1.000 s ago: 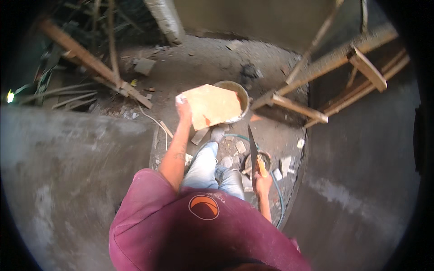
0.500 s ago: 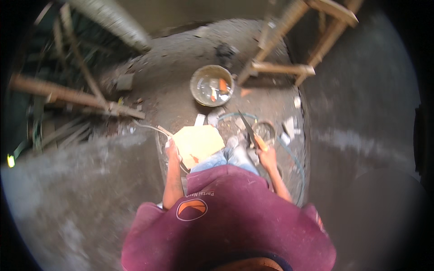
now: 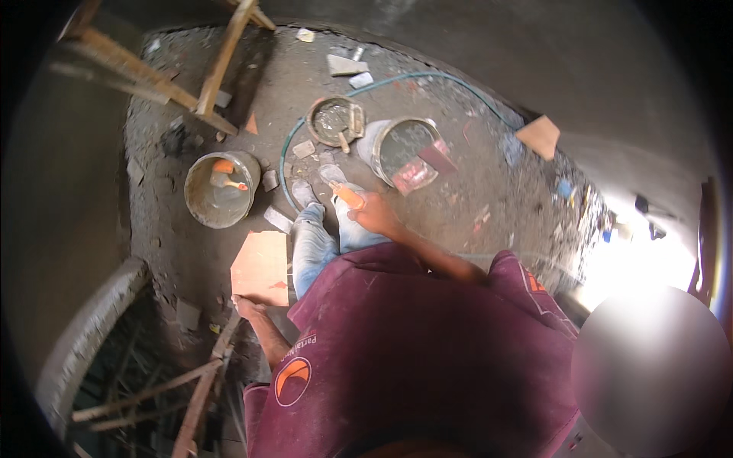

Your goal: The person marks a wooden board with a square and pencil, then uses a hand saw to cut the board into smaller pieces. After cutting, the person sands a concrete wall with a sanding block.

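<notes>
In the head view, gripping a cut tile (image 3: 259, 267) by its lower left corner with the left hand (image 3: 246, 307), beside the jeans (image 3: 311, 240) and near a bucket (image 3: 197, 195), and clutching an orange handle (image 3: 349, 196) in the right hand (image 3: 374, 215). Probably stiff, fairly light and brittle; best held along the edges, away from the corners.

- The flat panel (image 3: 261, 263) is pale orange, straight-edged, with a slanted cut across its corner between ten and eleven o'clock.
- A darker reddish patch marks its face near four o'clock.
- It is held face up toward the view, gripped at its seven o'clock edge by the left fingers (image 3: 244, 304).
- The orange-handled tool (image 3: 349, 196) sits at about two o'clock from the panel, well apart from it.
- Clasped in the right fingers (image 3: 366, 217), its handle points toward ten or eleven o'clock; its far end is unclear.
</notes>
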Tool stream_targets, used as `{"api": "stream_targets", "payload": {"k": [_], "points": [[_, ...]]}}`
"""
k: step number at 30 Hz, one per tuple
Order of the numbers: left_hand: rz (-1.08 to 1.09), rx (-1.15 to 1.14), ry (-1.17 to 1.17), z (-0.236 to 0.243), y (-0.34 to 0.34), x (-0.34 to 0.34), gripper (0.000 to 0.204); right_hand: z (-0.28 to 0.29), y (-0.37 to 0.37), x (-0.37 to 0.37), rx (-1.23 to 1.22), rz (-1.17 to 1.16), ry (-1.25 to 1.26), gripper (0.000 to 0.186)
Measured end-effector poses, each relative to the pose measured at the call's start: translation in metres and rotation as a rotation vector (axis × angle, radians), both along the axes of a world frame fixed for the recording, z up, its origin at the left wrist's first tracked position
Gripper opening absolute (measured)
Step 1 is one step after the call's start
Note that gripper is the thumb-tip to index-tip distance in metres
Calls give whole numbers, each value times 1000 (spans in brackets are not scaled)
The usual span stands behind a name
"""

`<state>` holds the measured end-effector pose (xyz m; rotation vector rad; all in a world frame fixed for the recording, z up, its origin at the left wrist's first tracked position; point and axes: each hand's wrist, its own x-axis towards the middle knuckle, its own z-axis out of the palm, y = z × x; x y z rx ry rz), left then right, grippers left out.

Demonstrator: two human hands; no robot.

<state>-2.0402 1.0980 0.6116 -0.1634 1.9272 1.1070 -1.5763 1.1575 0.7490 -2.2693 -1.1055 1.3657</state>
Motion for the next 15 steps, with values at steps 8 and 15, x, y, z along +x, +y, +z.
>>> {"api": "stream_targets", "payload": {"k": [8,15], "points": [[-517,-40,231,-15,135,46,44,38,-74,11,20,-370,-30,39],[-1672,-301,1238,-28,236,71,27,8,-98,14,2,-595,-82,33]]}}
